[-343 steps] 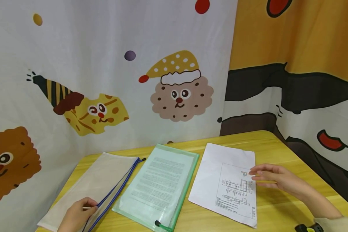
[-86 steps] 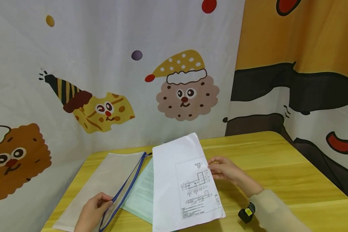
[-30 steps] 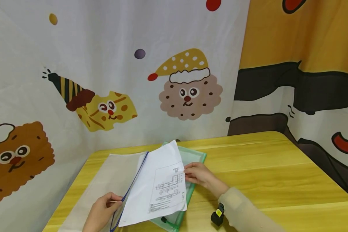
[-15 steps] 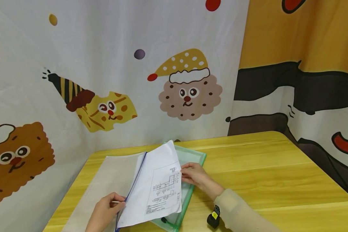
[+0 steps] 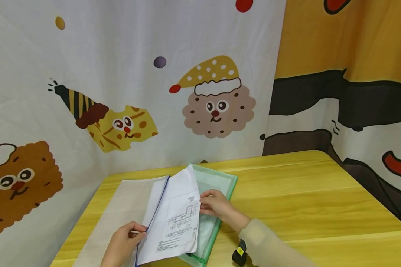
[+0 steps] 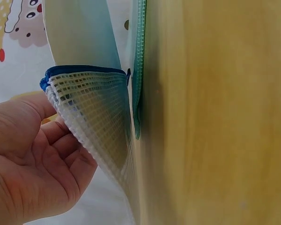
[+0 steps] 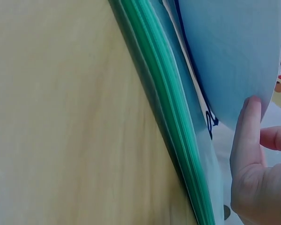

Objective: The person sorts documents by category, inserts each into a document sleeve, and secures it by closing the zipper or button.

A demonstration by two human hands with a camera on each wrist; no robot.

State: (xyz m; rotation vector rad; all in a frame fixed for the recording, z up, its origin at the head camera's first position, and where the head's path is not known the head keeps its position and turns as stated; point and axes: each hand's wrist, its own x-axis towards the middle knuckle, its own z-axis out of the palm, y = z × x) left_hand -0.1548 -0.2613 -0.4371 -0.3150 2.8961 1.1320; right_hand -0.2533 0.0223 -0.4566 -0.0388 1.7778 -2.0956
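Observation:
A whitish mesh zip pouch [image 5: 130, 196] with a blue-trimmed opening lies on the left of the table. My left hand [image 5: 120, 243] pinches its blue edge and lifts it; the raised mesh wall [image 6: 96, 115] shows in the left wrist view. White paper [image 5: 177, 215] printed with a technical drawing slants into the opening, its left part showing through the mesh. At its right edge, my right hand [image 5: 218, 207] holds it between thumb and fingers. A green-edged zip pouch [image 5: 218, 180] with printed pages inside lies partly under the paper; its edge [image 7: 164, 84] runs through the right wrist view.
The yellow wood-grain table [image 5: 287, 200] extends to the right of the green pouch. A curtain [image 5: 120, 55] with cartoon figures hangs behind the table. A small black device [image 5: 239, 254] is strapped to the right wrist.
The paper, first flat on the right, was lifted across the green pouch. It has slid leftward into the mesh pouch's opening, still moving in. The left hand keeps holding the blue edge.

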